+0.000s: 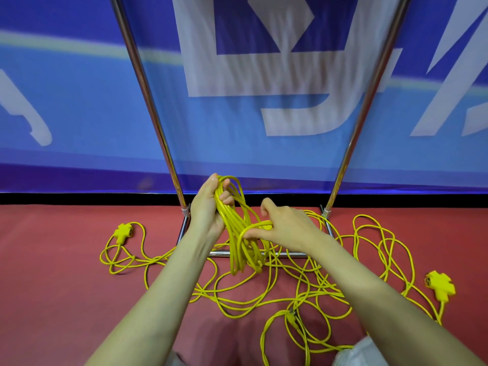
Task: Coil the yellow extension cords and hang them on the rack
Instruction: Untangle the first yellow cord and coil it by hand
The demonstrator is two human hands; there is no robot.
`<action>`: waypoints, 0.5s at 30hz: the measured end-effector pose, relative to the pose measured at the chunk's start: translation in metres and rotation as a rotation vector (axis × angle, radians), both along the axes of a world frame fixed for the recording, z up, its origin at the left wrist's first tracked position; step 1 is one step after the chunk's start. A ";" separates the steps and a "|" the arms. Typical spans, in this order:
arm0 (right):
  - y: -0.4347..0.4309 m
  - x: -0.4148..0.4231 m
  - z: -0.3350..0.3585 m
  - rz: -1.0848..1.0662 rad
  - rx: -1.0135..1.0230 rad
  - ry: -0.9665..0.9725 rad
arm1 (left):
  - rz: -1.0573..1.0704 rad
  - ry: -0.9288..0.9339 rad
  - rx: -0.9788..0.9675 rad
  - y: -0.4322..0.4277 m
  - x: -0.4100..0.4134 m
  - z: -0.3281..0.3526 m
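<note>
From my seat I see the left hand (208,207) raised in front of the rack (368,107), its fingers curled tight round the top of a coiled bundle (235,249) of yellow extension cord; the bundle hangs down from that grip, and its lower loops cross the rack's base bar (219,253) in this view. The right hand (286,224) sits close beside it and a little lower, thumb and fingers pinching a single strand (254,225) that runs sideways across the middle of the bundle; the two hands are near each other but not touching. The loose cord (314,283) lies on the red floor (60,281) in tangled, overlapping loops, spreading from beneath the hands out to both sides and over the base bar; I cannot tell how many separate cords make up the tangle. One yellow multi-outlet head (123,232) lies on the floor left of the rack; a second outlet head (439,285) lies far to the right; a plug end (291,317) sits among the loops near the bottom centre. The rack's chrome uprights rise on either side of the hands; behind them hangs a blue banner (79,114) with large white shapes.
</note>
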State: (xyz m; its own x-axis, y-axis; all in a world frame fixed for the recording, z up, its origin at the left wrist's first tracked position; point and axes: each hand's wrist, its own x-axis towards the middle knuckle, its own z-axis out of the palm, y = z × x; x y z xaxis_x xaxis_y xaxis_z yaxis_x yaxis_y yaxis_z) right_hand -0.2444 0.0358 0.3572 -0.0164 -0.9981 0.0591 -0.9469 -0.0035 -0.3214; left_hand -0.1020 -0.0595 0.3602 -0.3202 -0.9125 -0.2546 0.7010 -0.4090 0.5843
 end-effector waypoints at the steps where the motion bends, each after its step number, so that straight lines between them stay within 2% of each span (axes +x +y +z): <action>1: -0.001 -0.002 0.001 -0.021 0.022 -0.090 | -0.017 -0.051 -0.032 0.002 -0.001 0.000; 5: -0.005 -0.005 0.015 0.169 0.135 -0.688 | -0.094 -0.218 -0.134 0.011 -0.005 -0.002; 6: -0.005 -0.004 0.017 0.220 0.150 -0.741 | -0.108 -0.249 -0.149 0.013 -0.007 -0.003; 8: -0.005 -0.003 0.018 0.274 0.080 -0.673 | -0.127 -0.317 -0.180 0.018 -0.009 -0.003; 11: -0.005 0.000 0.016 0.244 -0.137 -0.382 | -0.138 -0.401 -0.235 0.024 -0.013 -0.004; 13: -0.004 -0.002 0.017 0.077 -0.114 -0.203 | -0.142 -0.375 -0.247 0.027 -0.014 -0.003; 15: -0.005 -0.005 0.014 -0.083 0.017 -0.130 | -0.148 -0.331 -0.249 0.027 -0.013 -0.001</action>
State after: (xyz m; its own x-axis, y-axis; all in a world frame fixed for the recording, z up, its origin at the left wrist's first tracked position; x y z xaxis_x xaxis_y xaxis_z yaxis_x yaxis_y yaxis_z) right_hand -0.2496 0.0306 0.3709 -0.1049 -0.9939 0.0341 -0.8942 0.0793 -0.4405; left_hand -0.1148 -0.0323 0.3593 -0.3903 -0.9094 -0.1438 0.4038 -0.3094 0.8609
